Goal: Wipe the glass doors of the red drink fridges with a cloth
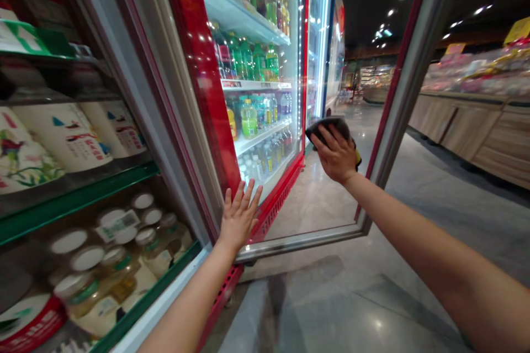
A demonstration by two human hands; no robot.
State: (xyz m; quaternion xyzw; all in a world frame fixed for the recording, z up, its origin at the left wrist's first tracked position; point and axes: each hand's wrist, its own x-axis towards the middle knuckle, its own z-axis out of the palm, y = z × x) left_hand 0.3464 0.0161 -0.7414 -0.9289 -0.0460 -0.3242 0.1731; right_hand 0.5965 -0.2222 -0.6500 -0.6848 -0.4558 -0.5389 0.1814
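Note:
A glass cooler door [306, 241] with a silver frame and dark red seal stands swung open in front of me. My right hand [336, 158] holds a dark cloth [330, 124] against the glass, with its fingers laid over it. A yellow part of the cloth shows below the palm side, near the door's right upright. Lower and to the left, my left hand [238, 217] is open, fingers spread, near the door's lower left corner. It appears to rest flat on the glass; the exact contact is hard to see.
Left of the door, shelves hold white-labelled bottles [68, 135] and several lidded jars [89, 258]. A red-framed cooler [232, 165] with lit shelves of drink bottles [249, 118] stands beyond the glass. Wooden display counters [476, 126] line the right across a shiny grey floor [331, 303].

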